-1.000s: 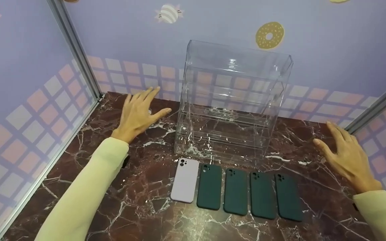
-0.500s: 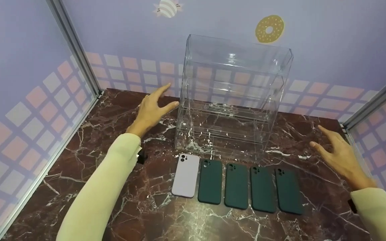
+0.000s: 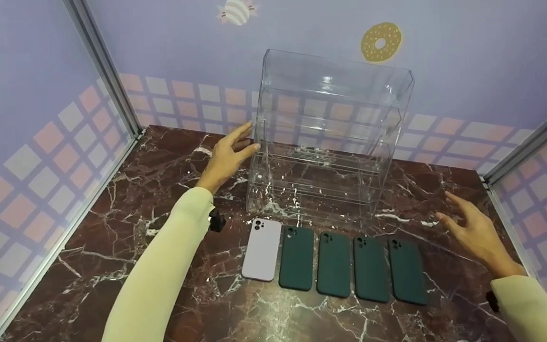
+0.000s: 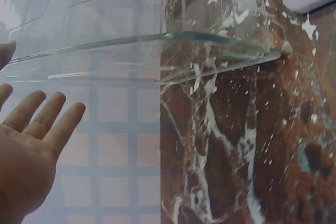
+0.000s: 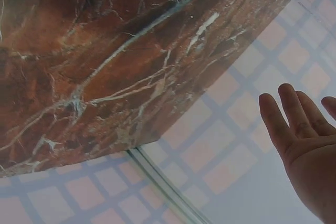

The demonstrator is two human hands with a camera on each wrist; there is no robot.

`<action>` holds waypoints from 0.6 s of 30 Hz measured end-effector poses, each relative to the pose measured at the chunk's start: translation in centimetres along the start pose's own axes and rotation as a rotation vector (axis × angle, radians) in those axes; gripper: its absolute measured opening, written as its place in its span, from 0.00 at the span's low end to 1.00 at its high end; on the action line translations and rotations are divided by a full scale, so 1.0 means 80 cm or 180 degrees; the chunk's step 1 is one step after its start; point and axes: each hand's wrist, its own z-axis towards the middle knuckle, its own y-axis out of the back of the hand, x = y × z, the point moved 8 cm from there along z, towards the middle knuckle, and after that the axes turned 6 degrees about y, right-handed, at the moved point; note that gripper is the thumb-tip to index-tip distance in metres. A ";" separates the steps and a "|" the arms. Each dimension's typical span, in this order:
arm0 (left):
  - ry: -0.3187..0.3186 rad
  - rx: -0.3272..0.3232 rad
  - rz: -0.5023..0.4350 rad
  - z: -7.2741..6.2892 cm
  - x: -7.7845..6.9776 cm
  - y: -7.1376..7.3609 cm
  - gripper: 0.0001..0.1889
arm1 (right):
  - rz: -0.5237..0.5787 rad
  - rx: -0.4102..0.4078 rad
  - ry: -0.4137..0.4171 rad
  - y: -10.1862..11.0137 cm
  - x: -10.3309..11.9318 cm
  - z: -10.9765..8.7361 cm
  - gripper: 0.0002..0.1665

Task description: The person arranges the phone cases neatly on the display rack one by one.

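Observation:
A clear tiered plastic display stand [image 3: 323, 175] rises from the marbled table. My left hand [image 3: 226, 159] is at its left side, thumb and fingers extended towards the edge; contact is hard to tell. In the left wrist view the fingers of that hand [image 4: 29, 153] look straight beside the clear panel. A pale lilac phone case [image 3: 261, 250] lies in front of the stand, camera cut-outs towards it. Several dark green phone cases continue the row, from one beside it [image 3: 296, 260] to the rightmost [image 3: 407, 273]. My right hand [image 3: 475, 235] hovers right of the row, holding nothing, fingers extended.
Purple panels with a checkered band enclose the dark red marbled table [image 3: 197, 294] at the back [image 3: 169, 47] and both sides. Metal corner posts [image 3: 107, 71] stand at the left and right. The stand is close to the back panel.
My left hand has moved right, up to the stand's left side. My right hand has shifted slightly left and down towards the table's middle. Stand and phone cases stay in place.

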 end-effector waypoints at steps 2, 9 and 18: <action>-0.0008 0.0012 -0.0065 -0.001 0.003 -0.004 0.35 | 0.0010 0.0005 0.0000 -0.002 -0.001 -0.001 0.38; -0.0025 0.0110 -0.0320 -0.006 0.011 -0.016 0.38 | 0.0029 0.0038 0.0038 -0.013 -0.007 -0.005 0.38; -0.0116 0.0076 -0.0539 -0.010 0.018 -0.019 0.38 | 0.0154 0.0127 -0.0064 -0.029 -0.012 -0.013 0.38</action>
